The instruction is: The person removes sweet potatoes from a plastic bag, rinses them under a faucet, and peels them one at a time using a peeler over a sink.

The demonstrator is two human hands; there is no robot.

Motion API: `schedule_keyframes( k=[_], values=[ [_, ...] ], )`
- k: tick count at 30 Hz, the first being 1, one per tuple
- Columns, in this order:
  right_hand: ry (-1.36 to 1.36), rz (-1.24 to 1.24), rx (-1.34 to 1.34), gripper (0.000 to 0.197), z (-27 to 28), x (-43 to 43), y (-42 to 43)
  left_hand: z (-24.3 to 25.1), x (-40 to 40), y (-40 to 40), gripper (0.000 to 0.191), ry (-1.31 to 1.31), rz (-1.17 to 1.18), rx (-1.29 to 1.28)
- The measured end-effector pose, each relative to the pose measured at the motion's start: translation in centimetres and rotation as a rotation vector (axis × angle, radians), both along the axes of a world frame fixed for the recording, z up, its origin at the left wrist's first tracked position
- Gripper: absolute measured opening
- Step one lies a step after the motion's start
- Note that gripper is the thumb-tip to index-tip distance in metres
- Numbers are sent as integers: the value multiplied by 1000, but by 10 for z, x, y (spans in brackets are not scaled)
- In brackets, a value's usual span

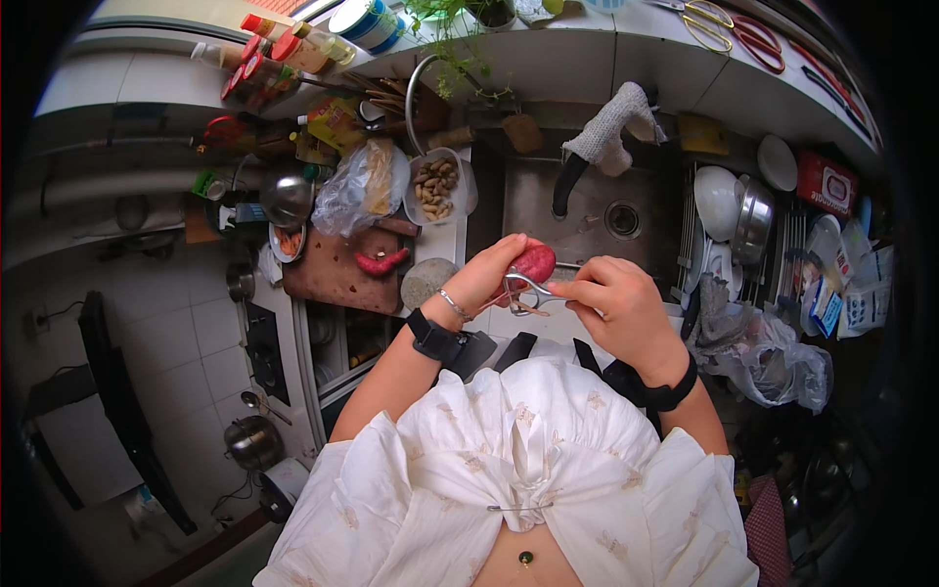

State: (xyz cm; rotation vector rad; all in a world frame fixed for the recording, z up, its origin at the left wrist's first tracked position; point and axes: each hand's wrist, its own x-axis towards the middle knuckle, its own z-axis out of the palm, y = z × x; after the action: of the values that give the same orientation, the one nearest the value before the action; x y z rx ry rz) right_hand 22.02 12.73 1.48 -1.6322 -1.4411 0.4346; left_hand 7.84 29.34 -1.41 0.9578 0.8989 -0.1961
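Observation:
In my left hand (488,273) is a red-skinned root vegetable (534,263), perhaps a sweet potato, held near the front edge of the sink. My right hand (623,304) grips the handle of a metal peeler (524,291), whose head lies against the vegetable's near side. A strip of peel (530,308) hangs by the peeler. To the left, a curved red root (381,261) lies on a brown cutting board (330,275). Between the board and my left wrist is a round grey lid or stone-like disc (429,282).
Beyond my hands lies a metal sink (535,198) with a cloth-wrapped faucet (605,136). A plastic container (462,209) of peanuts stands at its left. Bowls (715,202) fill a rack at the right, with plastic bags (777,359) nearer. Scissors (758,42) lie on the ledge.

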Motion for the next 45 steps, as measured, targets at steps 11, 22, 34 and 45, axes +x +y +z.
schedule_keyframes(
  k=[11, 22, 34, 45],
  values=[
    [-4, -97, -98, 24, -14, 18, -10, -1, -11, 5, 35, -36, -6, -106],
    [24, -107, -12, 22, 0, 14, -9, 9, -2, 7, 37, -26, 2, -114],
    [64, -54, -51, 28, 4, 22, -17, 22, -1, 15, 38, -50, -120, -76],
    [29, -241, -158, 22, -2, 33, -27, 22, -5, 15, 35, -24, -231, 87]
  ],
)
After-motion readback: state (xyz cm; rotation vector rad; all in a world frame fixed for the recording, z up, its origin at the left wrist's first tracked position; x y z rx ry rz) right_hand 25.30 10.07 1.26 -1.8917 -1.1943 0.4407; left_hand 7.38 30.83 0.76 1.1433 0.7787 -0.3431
